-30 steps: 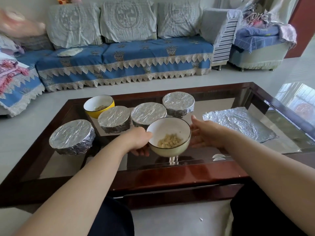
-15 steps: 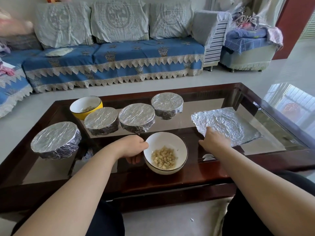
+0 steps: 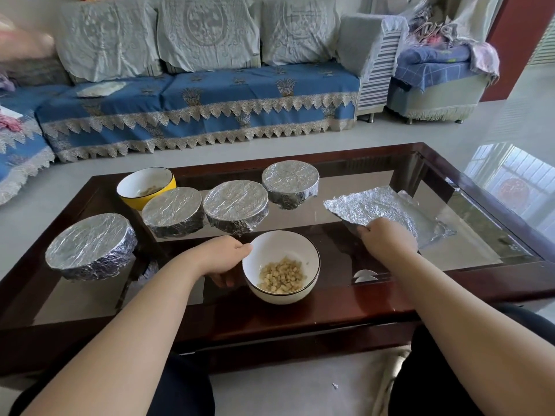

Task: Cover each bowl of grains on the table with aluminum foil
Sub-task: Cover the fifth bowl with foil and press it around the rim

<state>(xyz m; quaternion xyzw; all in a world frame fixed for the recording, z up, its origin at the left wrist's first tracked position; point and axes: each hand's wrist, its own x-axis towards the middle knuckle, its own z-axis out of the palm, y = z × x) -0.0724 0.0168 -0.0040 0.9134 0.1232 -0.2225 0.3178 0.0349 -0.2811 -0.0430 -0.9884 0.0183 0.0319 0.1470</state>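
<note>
Head view: my right hand (image 3: 387,238) pinches the foil sheet (image 3: 381,207) by its near edge (thin, easily torn) while my left hand (image 3: 223,259) grips the white bowl (image 3: 280,267).

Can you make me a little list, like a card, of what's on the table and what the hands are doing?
covered bowls: four, wrapped in foil
open bowls: white bowl with grains, yellow bowl at the back
left hand: holds the white bowl's side
right hand: grips the loose foil sheet by its near edge, lifting that edge
table: dark wood with glass top
left to do: two bowls
</note>
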